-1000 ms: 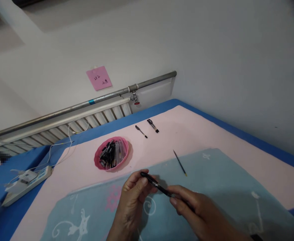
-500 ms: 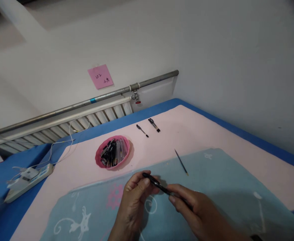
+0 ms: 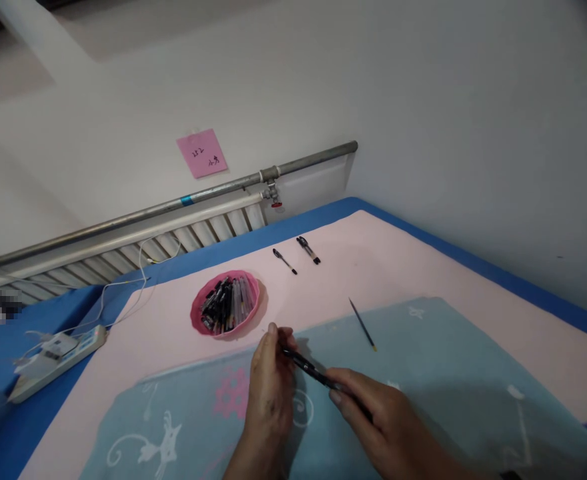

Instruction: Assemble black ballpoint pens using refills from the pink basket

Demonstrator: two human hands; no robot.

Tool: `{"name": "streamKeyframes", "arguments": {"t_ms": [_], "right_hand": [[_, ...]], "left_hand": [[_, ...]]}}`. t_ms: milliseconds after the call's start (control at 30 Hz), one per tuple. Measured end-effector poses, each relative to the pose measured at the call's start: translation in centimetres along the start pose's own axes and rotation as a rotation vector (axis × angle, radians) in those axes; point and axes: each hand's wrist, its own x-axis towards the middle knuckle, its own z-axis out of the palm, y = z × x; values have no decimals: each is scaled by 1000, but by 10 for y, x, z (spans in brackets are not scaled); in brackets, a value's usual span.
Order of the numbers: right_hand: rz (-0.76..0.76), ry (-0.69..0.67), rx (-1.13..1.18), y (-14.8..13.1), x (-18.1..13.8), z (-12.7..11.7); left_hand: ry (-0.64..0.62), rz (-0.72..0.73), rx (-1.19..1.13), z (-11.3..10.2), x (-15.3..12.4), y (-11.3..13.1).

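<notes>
A black capped pen [image 3: 306, 365] slants between my two hands above the blue patterned cloth. My right hand [image 3: 391, 417] is closed on its lower part, thumb and forefinger pinching the barrel. At the cap end, my left hand [image 3: 271, 390] is curled about the pen's tip, its thumb pointing up and its fingers partly hidden behind. A thin dark pen refill [image 3: 362, 325] with a yellowish end lies past my hands, across the edge of the cloth.
A pink basket [image 3: 197, 293] holds several black pens and clear barrels. Farther back lie a single pen [image 3: 285, 261] and a small group of pens [image 3: 308, 250]. A power strip [image 3: 63, 363] with cables sits at the left. Behind the table run a radiator [image 3: 188, 230] and pipe [image 3: 223, 190].
My left hand has turned and shifted slightly left, its thumb lifting off the cap to point up. My right hand and the pen have moved a little left and down.
</notes>
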Motion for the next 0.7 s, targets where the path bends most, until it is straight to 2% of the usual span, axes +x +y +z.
{"name": "streamKeyframes", "arguments": {"t_ms": [167, 367, 567, 700], "right_hand": [[11, -15, 14, -8, 2, 4], [0, 0, 25, -5, 4, 8], [45, -26, 35, -5, 8, 14], [54, 5, 57, -6, 8, 17]], "left_hand": [[30, 44, 73, 9, 7, -3], [59, 67, 155, 7, 8, -5], [97, 14, 58, 8, 13, -6], [113, 0, 34, 6, 14, -6]]}}
